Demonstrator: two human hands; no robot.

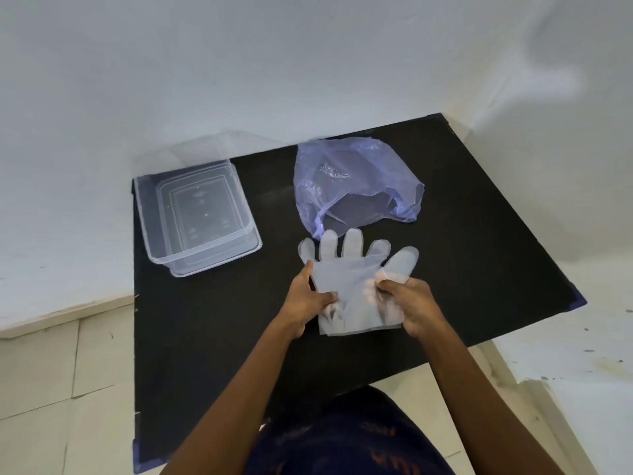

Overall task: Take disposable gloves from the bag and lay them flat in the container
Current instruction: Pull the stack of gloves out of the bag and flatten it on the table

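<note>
So far: glove (356,269) out of bag (352,180), pinched by left hand (310,299) and right hand (412,305). Container (197,217) left of bag, nothing inside yet.

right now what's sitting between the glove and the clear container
Nothing: in the head view only bare black mat separates the glove, held by both hands, from the clear container. The purple bag lies beyond the glove, not between them.

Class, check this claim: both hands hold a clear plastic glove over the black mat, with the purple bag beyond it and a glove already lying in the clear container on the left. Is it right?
Not quite. The head view shows the clear rectangular plastic container holding no glove. The rest stands: left hand and right hand hold the clear plastic disposable glove over the black mat, the crumpled purple plastic bag beyond it.
</note>
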